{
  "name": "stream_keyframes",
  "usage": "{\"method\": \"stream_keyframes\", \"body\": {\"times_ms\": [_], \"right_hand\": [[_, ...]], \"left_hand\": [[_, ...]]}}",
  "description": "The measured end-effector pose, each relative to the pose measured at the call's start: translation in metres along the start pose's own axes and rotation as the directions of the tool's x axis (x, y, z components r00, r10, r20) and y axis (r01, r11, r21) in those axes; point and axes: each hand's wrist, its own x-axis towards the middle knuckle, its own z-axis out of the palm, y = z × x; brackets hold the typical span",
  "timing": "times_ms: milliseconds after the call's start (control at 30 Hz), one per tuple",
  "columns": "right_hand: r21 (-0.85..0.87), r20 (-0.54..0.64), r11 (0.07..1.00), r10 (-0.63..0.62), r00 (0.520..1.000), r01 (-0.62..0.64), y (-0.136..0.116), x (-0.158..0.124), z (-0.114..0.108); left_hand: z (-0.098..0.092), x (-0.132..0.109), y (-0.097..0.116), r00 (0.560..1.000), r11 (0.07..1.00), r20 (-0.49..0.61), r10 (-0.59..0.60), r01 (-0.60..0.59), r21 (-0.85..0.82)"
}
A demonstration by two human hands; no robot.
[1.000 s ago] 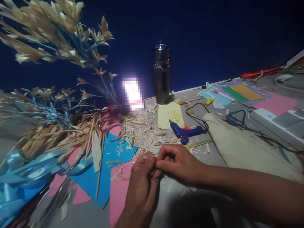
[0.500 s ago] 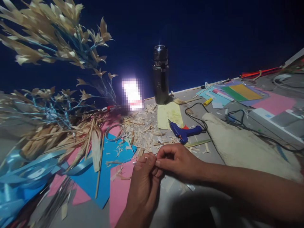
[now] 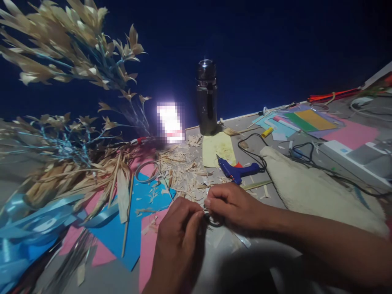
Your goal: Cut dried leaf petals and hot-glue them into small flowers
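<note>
My left hand (image 3: pixel 180 228) is closed, its thumb and forefinger pinched together at the lower middle of the view. Close beside it, almost touching, my right hand (image 3: pixel 234 206) is also closed in a pinch. Whatever sits between the fingertips is too small or hidden to name. Just below the fingertips shows a dark curved loop (image 3: pixel 214 222); I cannot tell whether it is held or lies on the table. A blue hot glue gun (image 3: pixel 237 170) lies beyond my right hand, partly on a yellow paper (image 3: pixel 211 151). Pale dried husk scraps (image 3: pixel 186 169) are scattered beyond both hands.
Branches with dried-husk leaves (image 3: pixel 92 61) rise at the left, above blue ribbon (image 3: pixel 33 224) and blue paper (image 3: pixel 122 241). A tape ring (image 3: pixel 136 174) lies there. A dark flask (image 3: pixel 208 106) stands at the back. A cream cloth (image 3: pixel 306 188) and power strip (image 3: pixel 352 157) are at right.
My left hand has turned over and drawn slightly left, its fingertips parting a little from my right hand's. The dark loop now shows below the fingertips.
</note>
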Motion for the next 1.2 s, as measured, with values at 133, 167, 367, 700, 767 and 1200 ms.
{"method": "stream_keyframes", "body": {"times_ms": [133,167,367,700,767,1200], "right_hand": [[0.367,-0.064,0.929,0.072,0.995,-0.044,0.003,0.001,0.0],[0.42,-0.057,0.905,0.103,0.993,-0.07,0.004,0.001,0.001],[0.551,0.015,0.823,0.155,0.988,-0.137,0.015,0.003,0.016],[0.574,-0.012,0.815,0.106,0.994,-0.08,0.016,0.004,0.015],[0.573,-0.029,0.816,0.11,0.993,-0.074,0.015,0.004,0.015],[0.422,-0.191,0.905,0.03,0.981,0.055,0.005,-0.001,0.014]], "left_hand": [[0.006,0.0,-0.004,0.962,0.872,0.05,-0.269,0.265,-0.411],[0.009,0.0,-0.006,0.937,0.787,0.109,-0.332,0.338,-0.516],[0.024,0.001,-0.011,0.91,0.629,0.213,-0.356,0.402,-0.665],[0.029,-0.002,-0.013,0.922,0.666,0.235,-0.307,0.385,-0.639],[0.029,-0.004,-0.013,0.938,0.717,0.18,-0.296,0.343,-0.608],[0.017,0.009,0.001,0.98,0.926,0.01,-0.198,0.19,-0.327]]}}
